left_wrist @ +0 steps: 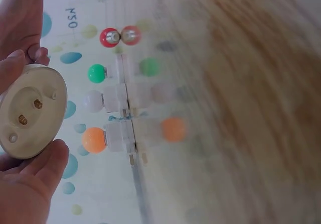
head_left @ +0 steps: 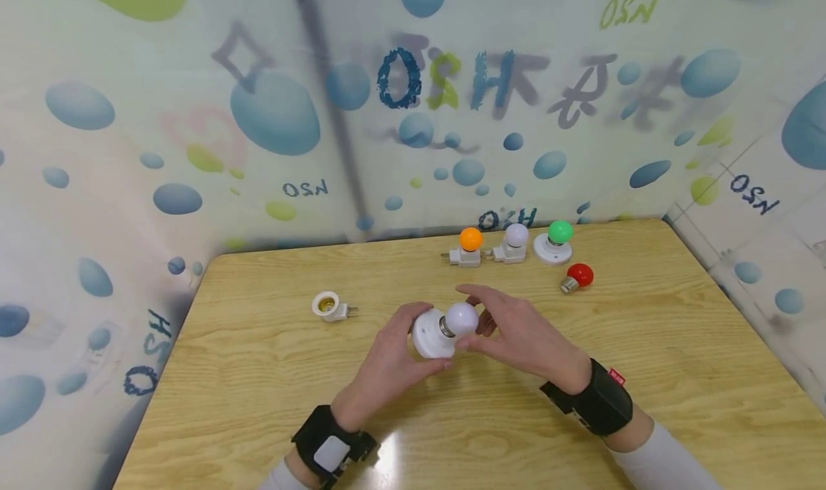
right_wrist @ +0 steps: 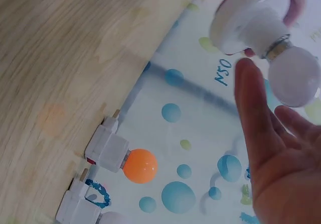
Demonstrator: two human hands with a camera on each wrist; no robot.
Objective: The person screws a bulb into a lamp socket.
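Observation:
Held above the table, a round white lamp holder (head_left: 431, 334) is gripped at its rim by my left hand (head_left: 390, 346), thumb on the near side and fingers on the far side. A white bulb (head_left: 462, 319) sits in its socket, with part of the metal screw thread showing. In the left wrist view the underside of the lamp holder (left_wrist: 34, 112) shows two brass-coloured contacts. My right hand (head_left: 516, 332) is spread around the bulb, thumb and fingers apart. In the right wrist view its thumb and fingers stand close beside the bulb (right_wrist: 295, 77), not closed round it.
At the back right stand an orange bulb (head_left: 470, 239) and a white bulb (head_left: 516, 235) in plug sockets, and a green bulb (head_left: 560, 232) in a round holder. A red bulb (head_left: 580, 275) lies before them. An empty plug socket (head_left: 328, 306) lies at left.

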